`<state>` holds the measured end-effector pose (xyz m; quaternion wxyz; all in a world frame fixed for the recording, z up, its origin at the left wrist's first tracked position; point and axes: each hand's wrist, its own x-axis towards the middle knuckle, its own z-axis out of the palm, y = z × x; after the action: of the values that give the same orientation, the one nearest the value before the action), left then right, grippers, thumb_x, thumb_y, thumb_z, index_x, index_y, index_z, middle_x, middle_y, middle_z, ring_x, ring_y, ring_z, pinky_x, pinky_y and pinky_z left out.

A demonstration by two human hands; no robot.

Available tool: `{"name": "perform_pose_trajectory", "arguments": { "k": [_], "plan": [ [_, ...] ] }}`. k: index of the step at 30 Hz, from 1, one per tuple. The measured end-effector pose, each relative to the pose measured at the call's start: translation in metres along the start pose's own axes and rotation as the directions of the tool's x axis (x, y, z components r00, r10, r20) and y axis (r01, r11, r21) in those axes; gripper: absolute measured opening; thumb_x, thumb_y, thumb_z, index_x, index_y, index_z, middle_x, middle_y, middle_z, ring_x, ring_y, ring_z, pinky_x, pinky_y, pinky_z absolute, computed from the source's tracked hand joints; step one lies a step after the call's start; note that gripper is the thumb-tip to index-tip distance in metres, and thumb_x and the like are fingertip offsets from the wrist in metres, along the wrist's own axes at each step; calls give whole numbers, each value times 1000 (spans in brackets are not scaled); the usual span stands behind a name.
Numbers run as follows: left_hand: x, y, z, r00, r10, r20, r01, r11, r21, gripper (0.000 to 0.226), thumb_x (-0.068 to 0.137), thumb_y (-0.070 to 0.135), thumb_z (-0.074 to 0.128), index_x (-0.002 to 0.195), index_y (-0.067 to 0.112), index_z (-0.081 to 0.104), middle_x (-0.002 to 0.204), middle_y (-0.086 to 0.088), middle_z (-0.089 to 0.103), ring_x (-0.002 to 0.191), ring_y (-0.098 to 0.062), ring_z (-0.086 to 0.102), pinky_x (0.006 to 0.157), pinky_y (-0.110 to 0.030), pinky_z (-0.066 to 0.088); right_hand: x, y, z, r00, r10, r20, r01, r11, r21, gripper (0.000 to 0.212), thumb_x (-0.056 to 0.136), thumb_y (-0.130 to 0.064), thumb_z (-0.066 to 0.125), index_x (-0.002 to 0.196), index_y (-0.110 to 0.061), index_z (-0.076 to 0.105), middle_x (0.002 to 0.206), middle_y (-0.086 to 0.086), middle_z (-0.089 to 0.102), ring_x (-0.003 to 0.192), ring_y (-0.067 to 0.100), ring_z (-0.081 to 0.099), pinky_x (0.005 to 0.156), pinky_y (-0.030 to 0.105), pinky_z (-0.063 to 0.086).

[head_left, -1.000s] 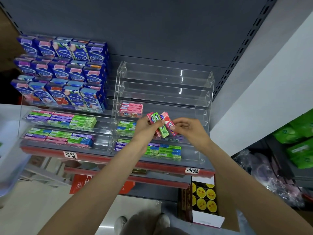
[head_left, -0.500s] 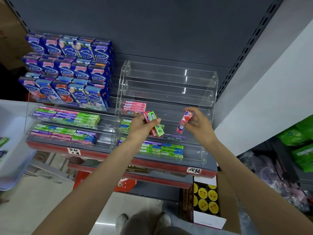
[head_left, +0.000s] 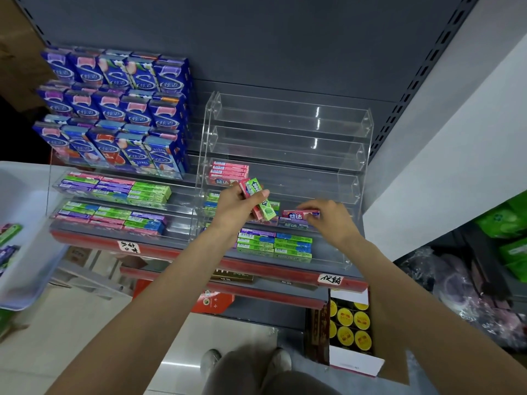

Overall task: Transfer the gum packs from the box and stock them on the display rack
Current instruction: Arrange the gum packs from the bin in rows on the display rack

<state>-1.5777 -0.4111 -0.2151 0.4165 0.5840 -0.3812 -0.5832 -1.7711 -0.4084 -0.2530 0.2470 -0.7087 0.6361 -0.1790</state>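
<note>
A clear acrylic tiered display rack (head_left: 288, 143) stands on the shelf. My left hand (head_left: 236, 208) grips a small bundle of gum packs (head_left: 258, 199), green and pink, in front of the rack's middle tiers. My right hand (head_left: 328, 220) holds a pink gum pack (head_left: 299, 215) flat on top of a purple pack in the second tier from the bottom. Pink packs (head_left: 228, 172) fill the left of the third tier. Green, blue and purple packs (head_left: 273, 245) lie in the bottom tier. The white box (head_left: 25, 252) at far left holds a few more packs.
A second clear rack (head_left: 114, 206) on the left carries rows of gum, with blue and purple cartons (head_left: 114, 109) stacked above it. The right rack's two upper tiers hold nothing. A carton with yellow round tins (head_left: 349, 326) stands below the shelf. Green bags (head_left: 507, 223) hang at right.
My right hand took one pink pack from the bundle, carried it right and down, and laid it flat in the second tier. My left hand stayed put with the rest.
</note>
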Motion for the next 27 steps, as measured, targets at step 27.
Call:
{"name": "perform_pose_trajectory", "arguments": {
  "k": [27],
  "plan": [
    [2, -5, 16, 998, 2, 64, 4, 997, -82, 10, 83, 13, 70, 90, 12, 63, 79, -1, 68, 67, -12, 67, 69, -35, 59, -5, -31, -14, 999, -10, -40, 24, 924, 383, 22, 86, -23, 65, 106, -14, 67, 95, 1, 69, 85, 8, 62, 79, 9, 46]
  ]
}}
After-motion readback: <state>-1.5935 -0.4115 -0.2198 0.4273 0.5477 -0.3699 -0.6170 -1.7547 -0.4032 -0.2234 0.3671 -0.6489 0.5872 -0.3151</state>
